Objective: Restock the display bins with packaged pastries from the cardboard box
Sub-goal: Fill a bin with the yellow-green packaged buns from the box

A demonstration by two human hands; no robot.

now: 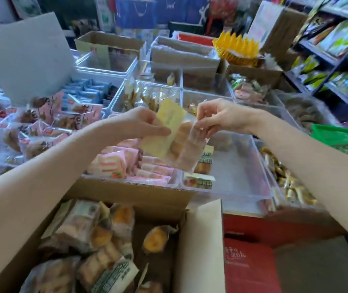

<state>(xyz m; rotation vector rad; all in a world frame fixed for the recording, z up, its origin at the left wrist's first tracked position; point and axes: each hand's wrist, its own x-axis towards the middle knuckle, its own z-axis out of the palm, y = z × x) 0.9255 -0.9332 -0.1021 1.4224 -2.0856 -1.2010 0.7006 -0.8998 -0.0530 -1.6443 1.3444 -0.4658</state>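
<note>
Both hands gripping pastry pack [177, 140] mid-air: left hand [141, 123], right hand [217, 117] pinching edges. Next probably lowering into near-empty clear bin [243, 166] below.

Two bare forearms, left hand [139, 125] and right hand [221, 117] ungloved, ringless.

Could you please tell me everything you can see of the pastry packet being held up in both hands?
The pastry packet is a clear plastic wrapper with a pale yellow label panel, showing golden-brown pastry inside. It hangs tilted in the air above the clear display bins. The left hand grips its yellow side, and the right hand pinches its upper right edge.
</note>
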